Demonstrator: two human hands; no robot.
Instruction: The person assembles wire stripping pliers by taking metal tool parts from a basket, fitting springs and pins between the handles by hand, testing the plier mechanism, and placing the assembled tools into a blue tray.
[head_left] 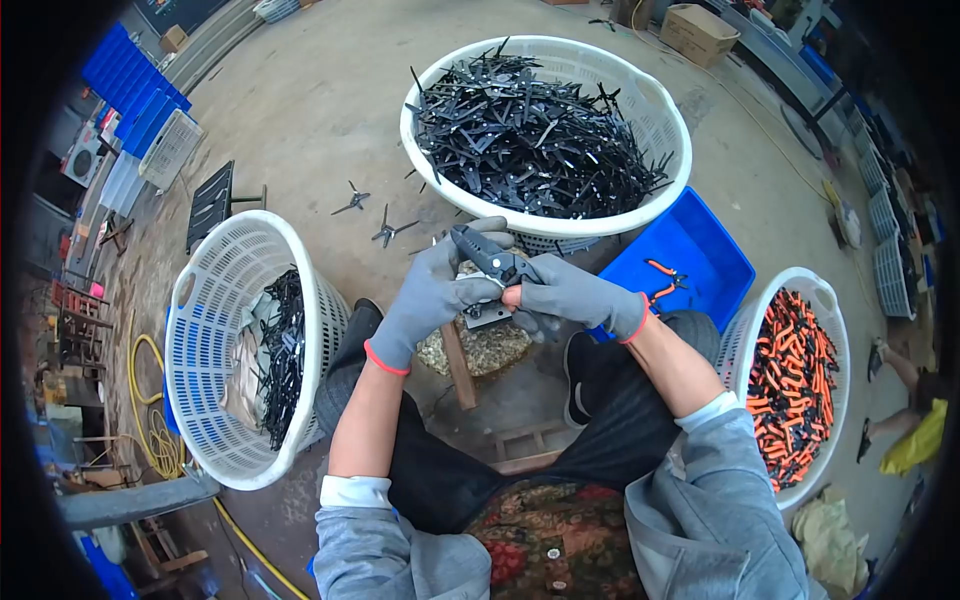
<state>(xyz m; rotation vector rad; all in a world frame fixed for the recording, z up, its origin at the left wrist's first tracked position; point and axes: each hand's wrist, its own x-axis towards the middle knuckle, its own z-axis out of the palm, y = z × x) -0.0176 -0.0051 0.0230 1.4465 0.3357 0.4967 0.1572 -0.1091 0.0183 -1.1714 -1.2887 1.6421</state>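
Observation:
Both my hands wear grey gloves with red cuffs and meet over a stone block (500, 350). Between them is a pair of black pliers (490, 255). My left hand (432, 290) is closed around one side of the pliers, and my right hand (585, 297) grips the other side, a bare fingertip showing through its glove. Just below the hands, a small metal plate (487, 318) sits on the stone, beside a wooden bar (457, 365). Fingers partly hide the pliers' lower end.
Ahead stands a white basket (675, 140) heaped with black plier parts. A blue tray (720, 245) holds orange-handled pliers (665, 280). Another white basket (735, 345) with orange-and-black pliers is at right; at left, a white basket (210, 330) holds black pieces. Loose black pliers (393, 228) lie on the floor.

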